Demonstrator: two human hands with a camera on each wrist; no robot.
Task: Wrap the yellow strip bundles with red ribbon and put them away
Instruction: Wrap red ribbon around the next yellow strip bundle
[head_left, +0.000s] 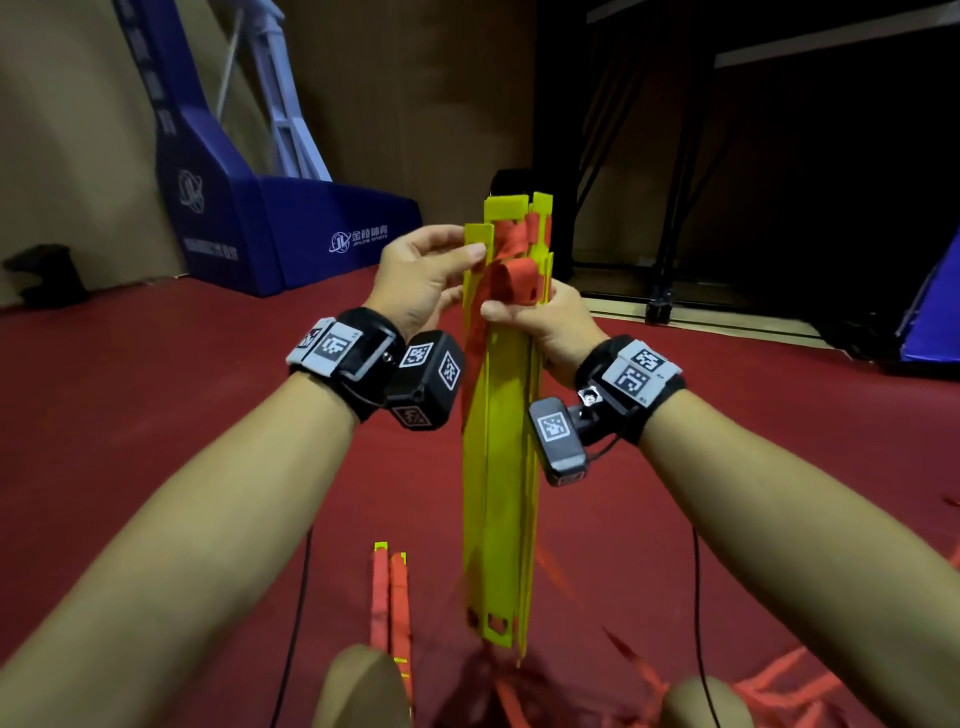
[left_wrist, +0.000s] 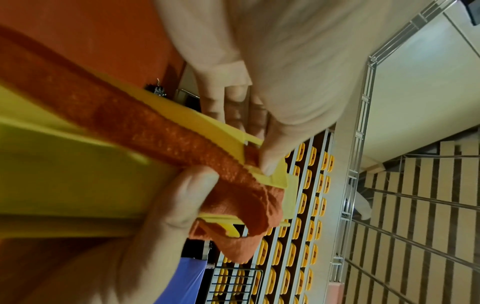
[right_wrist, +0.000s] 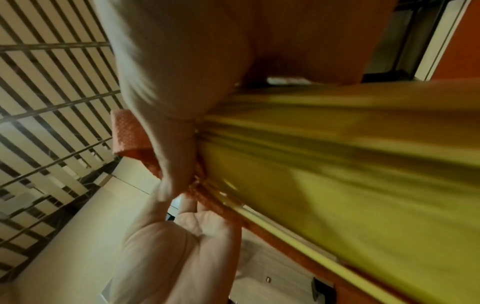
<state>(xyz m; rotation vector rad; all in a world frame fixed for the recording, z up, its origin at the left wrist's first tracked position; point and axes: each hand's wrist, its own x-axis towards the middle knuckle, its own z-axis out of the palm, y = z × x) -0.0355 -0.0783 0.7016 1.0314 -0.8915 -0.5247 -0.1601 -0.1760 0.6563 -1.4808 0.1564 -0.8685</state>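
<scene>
While the yellow strip bundle (head_left: 498, 467) stands upright between both hands, we note that its top ends are staggered, not flush. Red ribbon (head_left: 519, 278) forms a slack loop just above the right thumb and crosses the strips beside the left fingertips. A tail hangs down the bundle's edge, below the left wrist.

Left hand (head_left: 421, 275): thumb and fingers pinch the top end of the outer strip, next to the ribbon.
Right hand (head_left: 558, 327): curled round the bundle under the loop, thumb pressing ribbon against the strips.

The bundle's lower end sits well below both wrists. We cannot tell whether it touches the floor (head_left: 156, 415).

Risks, as we judge them:
- The loop is slack, so an eased right thumb would let it unwind.
- The uneven strips may slide apart if the left pinch shifts.
- The tail could snag on the loose ribbon (head_left: 779, 680) lying beyond the right forearm.

Two wrapped bundles (head_left: 389, 597) lie below the left forearm.
</scene>
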